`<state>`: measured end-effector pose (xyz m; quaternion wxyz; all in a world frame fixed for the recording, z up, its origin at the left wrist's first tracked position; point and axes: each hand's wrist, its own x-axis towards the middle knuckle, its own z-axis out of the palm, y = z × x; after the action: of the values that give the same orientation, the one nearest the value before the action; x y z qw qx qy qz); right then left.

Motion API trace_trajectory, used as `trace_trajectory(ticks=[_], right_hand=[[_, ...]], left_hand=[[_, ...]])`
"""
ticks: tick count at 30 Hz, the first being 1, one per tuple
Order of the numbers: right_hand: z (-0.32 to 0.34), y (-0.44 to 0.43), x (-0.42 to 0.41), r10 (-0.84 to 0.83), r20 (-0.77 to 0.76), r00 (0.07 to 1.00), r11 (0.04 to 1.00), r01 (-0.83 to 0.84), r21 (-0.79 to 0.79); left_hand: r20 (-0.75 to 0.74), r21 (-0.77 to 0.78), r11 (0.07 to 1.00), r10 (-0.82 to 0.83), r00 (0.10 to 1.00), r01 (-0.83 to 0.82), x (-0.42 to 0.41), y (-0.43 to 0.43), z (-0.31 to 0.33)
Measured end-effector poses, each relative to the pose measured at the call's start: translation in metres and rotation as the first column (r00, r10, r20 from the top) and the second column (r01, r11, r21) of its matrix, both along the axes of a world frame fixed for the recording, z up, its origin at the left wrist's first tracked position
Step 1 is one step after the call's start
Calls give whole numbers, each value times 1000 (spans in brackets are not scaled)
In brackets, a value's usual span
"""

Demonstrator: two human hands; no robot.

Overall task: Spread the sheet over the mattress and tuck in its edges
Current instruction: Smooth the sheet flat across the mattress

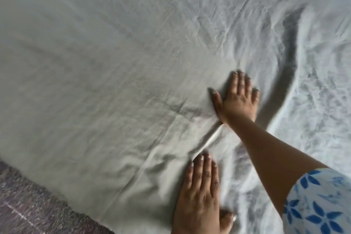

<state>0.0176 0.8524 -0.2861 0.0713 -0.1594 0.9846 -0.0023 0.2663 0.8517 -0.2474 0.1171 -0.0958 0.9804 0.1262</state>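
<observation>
Beneath the left hand [199, 194] and right hand [238, 100] lies the sheet [114, 62].

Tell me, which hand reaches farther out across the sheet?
The right hand, on the arm with the blue-flowered sleeve. It lies flat farther up the sheet, while the left hand presses flat nearer the person.

- Sheet [114, 62] covers the mattress wholly; its far edges run out of frame.
- Left hand [199, 195] is cut off at the wrist by the bottom edge.
- Floor [28, 205] pattern is blurred.
</observation>
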Motion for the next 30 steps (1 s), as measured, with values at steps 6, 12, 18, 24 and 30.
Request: trace_trajectory(ticks=[6, 12, 18, 24, 30], right_hand=[[23, 95, 50, -283, 80, 956, 953, 270, 139], [44, 47, 65, -49, 66, 997, 992, 41, 117], [15, -6, 133, 174, 193, 966, 983, -182, 23], [8, 70, 149, 77, 155, 985, 995, -86, 54], [27, 147, 155, -4, 181, 983, 990, -22, 142]], left_hand=[[-132, 87, 981, -162, 978, 174, 34, 42, 0], [-200, 146, 989, 36, 979, -6, 55, 26, 17], [13, 140, 988, 70, 997, -72, 65, 28, 16], [-10, 157, 987, -20, 1000, 21, 95, 83, 10], [-159, 242, 969, -10, 987, 49, 81, 128, 22]])
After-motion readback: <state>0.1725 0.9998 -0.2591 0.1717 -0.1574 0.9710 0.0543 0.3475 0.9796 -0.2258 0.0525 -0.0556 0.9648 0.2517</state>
